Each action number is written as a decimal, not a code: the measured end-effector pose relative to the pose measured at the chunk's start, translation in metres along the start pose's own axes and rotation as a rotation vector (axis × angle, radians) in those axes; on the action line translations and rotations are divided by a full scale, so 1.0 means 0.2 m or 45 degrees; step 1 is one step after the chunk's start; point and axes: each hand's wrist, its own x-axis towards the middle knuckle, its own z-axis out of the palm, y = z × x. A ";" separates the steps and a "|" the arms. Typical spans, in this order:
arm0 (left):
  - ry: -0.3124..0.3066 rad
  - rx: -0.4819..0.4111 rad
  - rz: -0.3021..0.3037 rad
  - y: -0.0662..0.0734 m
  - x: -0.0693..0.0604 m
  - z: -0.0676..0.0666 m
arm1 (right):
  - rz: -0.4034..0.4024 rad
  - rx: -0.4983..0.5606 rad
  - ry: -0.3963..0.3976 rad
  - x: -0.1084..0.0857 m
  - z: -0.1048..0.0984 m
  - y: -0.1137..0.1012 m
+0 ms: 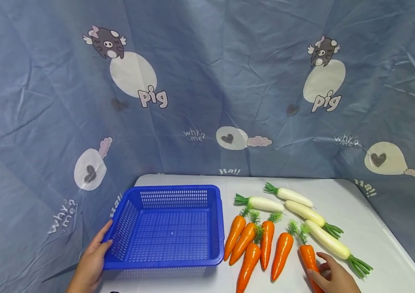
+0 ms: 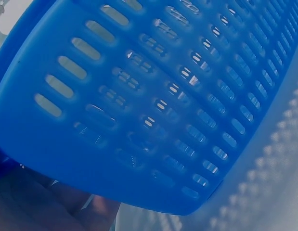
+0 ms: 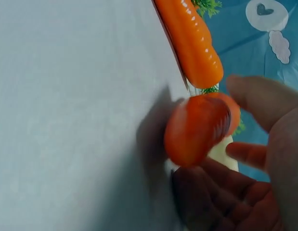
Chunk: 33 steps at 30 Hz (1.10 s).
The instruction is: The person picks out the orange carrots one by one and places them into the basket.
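A blue plastic basket (image 1: 171, 236) stands on the left of the white table; its slotted side fills most of the left wrist view. My left hand (image 1: 92, 260) grips its left rim, partly hidden behind the basket wall (image 2: 115, 159). On the right, my right hand (image 1: 333, 276) is at the rightmost orange carrot (image 1: 309, 258), which lies on the table. In the right wrist view, the thumb and fingers of my right hand (image 3: 245, 168) are spread on both sides of the carrot (image 3: 194, 130), with a gap beside the thumb.
Several other carrots (image 1: 282, 254) lie between the basket and my right hand. Several white radishes with green tops (image 1: 328, 240) lie behind and to the right of them. A blue patterned cloth (image 1: 200, 81) hangs behind and beside the white table (image 1: 368, 228).
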 end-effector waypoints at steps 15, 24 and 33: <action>-0.012 -0.063 0.092 -0.02 -0.01 -0.01 | -0.174 0.394 -0.121 -0.03 -0.03 0.03; -0.006 -0.041 0.059 -0.03 -0.02 -0.02 | -0.223 0.276 -0.059 -0.02 -0.01 0.02; 0.030 0.020 -0.020 0.00 0.00 0.01 | -0.159 0.247 -0.038 0.00 -0.02 -0.01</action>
